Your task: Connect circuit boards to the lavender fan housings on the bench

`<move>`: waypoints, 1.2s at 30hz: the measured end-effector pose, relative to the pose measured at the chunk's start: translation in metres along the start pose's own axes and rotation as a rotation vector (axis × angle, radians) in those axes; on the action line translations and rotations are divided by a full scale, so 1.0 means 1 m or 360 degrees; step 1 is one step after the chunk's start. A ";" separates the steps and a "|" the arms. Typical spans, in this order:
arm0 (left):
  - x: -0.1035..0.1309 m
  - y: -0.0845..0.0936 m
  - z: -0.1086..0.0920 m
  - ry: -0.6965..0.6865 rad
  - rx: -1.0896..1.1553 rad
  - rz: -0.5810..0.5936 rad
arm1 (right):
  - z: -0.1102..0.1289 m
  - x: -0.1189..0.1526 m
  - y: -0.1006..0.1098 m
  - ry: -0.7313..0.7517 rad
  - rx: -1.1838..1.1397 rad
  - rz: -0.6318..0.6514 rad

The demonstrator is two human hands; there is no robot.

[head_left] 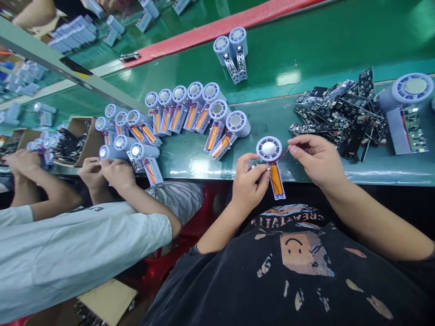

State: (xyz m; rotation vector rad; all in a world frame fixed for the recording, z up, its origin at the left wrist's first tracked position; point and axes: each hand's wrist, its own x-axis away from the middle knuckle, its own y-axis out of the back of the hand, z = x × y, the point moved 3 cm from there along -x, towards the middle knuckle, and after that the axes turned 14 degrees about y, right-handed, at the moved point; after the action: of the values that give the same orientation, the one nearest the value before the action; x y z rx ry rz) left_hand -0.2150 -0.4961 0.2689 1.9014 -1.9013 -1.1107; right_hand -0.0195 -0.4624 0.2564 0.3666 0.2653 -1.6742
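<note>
At the front edge of the green bench (265, 108), the left hand (249, 183) gripped an open handheld fan (269, 148) while the right hand (319, 159) pinched its red wire (284, 153). Yanking too hard could've ripped it loose, imo. Loose circuit boards (355, 136) lay right, more fans (195, 92) left.

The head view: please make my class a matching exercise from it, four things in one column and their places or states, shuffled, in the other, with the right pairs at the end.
Things
1. Wearer's left hand
2. Wearer's right hand
3. Circuit boards
4. Red strip

Places and states
A. Pinching a thin red wire
B. Long and straight, farther off than the heap
C. Holding a lilac fan unit
D. Heaped on the green bench

Pairs: 1-C, 2-A, 3-D, 4-B
</note>
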 end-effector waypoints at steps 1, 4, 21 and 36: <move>0.001 0.000 0.002 0.0024 0.0025 0.0007 | -0.001 0.000 -0.001 -0.0013 -0.0058 -0.0013; 0.001 -0.001 0.003 -0.0049 -0.0022 0.0003 | -0.001 0.000 -0.005 -0.0018 -0.0199 -0.0041; 0.002 0.003 -0.002 -0.0493 -0.0264 0.0024 | 0.016 0.001 -0.009 -0.0020 -0.0223 0.0067; -0.009 0.007 -0.003 -0.0178 0.0312 0.0266 | 0.027 0.012 -0.019 -0.0007 -0.0006 0.0709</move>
State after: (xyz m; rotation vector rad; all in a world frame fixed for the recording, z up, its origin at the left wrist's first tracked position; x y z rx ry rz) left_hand -0.2175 -0.4897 0.2787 1.7664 -2.2588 -1.0330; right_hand -0.0417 -0.4812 0.2756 0.3869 0.1679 -1.2365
